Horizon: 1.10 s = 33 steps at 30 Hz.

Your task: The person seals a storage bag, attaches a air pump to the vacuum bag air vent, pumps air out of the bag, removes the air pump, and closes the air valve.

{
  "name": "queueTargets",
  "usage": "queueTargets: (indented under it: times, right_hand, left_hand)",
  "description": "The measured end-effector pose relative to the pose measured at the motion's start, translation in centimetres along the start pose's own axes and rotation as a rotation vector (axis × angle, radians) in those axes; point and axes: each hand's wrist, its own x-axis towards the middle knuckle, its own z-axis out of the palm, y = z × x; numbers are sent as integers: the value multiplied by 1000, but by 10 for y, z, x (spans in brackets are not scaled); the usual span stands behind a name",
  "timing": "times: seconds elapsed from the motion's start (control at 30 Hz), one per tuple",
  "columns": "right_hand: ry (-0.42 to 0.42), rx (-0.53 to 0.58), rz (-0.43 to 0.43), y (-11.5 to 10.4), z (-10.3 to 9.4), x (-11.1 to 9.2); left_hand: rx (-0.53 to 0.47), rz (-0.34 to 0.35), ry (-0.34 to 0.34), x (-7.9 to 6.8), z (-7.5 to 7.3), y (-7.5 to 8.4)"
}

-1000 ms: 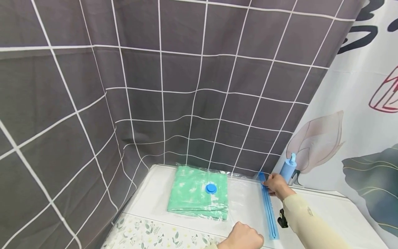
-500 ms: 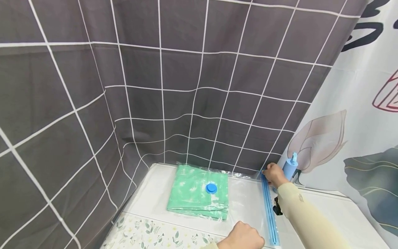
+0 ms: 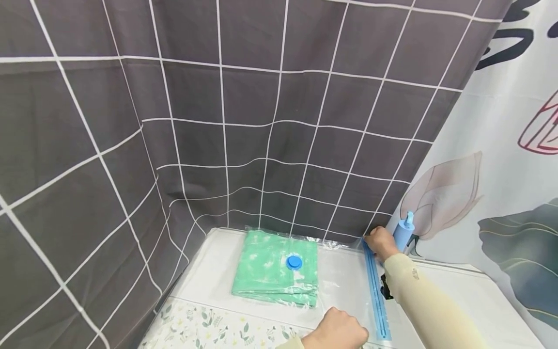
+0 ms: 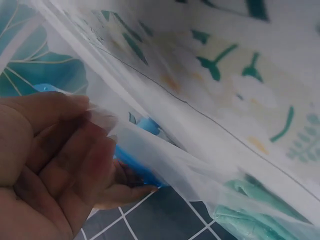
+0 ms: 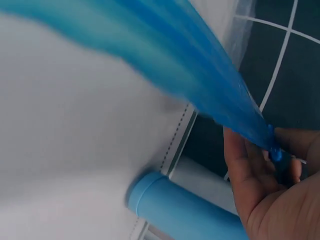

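Note:
A clear plastic vacuum storage bag (image 3: 342,278) lies on the white table, with a folded green cloth (image 3: 261,266) inside and a round blue valve (image 3: 294,262) on top. Along its right side runs a blue zip strip (image 3: 377,305). My right hand (image 3: 380,244) pinches the strip's far end; in the right wrist view its thumb and fingers (image 5: 240,165) close on a small blue piece there. At the near side, my left hand (image 3: 335,330) pinches the clear edge of the bag, seen between thumb and fingers (image 4: 75,107) in the left wrist view.
A light blue cylindrical pump (image 3: 403,233) stands just right of my right hand. Beside my right forearm lies a small black object (image 3: 385,288). A floral cloth (image 3: 218,325) covers the table's front, and a dark grid curtain (image 3: 261,121) hangs behind.
My right hand has slid away from me along the zip strip to its far end, and its grip has changed. My left hand stays at the near edge.

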Motion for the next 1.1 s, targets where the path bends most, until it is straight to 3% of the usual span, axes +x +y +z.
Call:
queueTargets:
  times: [0.17, 0.3, 0.43, 0.53, 0.67, 0.8, 0.9, 1.1]
  right_hand:
    - [-23, -158, -65, -8, -2, -10]
    - [3, -341, -174, -17, -3, -19]
    - [63, -432, -278, -24, -3, -28]
    - [40, -443, -315, -29, 3, -38]
    - [-23, -435, -334, -38, 24, -53]
    - [-51, -399, -387, -50, 55, -65]
    - [-72, -369, -427, -60, 79, -76]
    - [-124, -354, -449, -77, 117, -102]
  left_hand:
    - [101, -26, 53, -5, -3, -3]
    - [165, -144, 96, -15, -10, -18]
    - [176, -316, 70, -31, -18, -50]
    - [112, -446, 50, -46, -20, -87]
    - [7, -622, 75, -70, -19, -145]
    - [-65, -734, 49, -91, -15, -193]
    - [-125, -776, -11, -105, -5, -212]
    - [-231, -821, -104, -122, 8, -223]
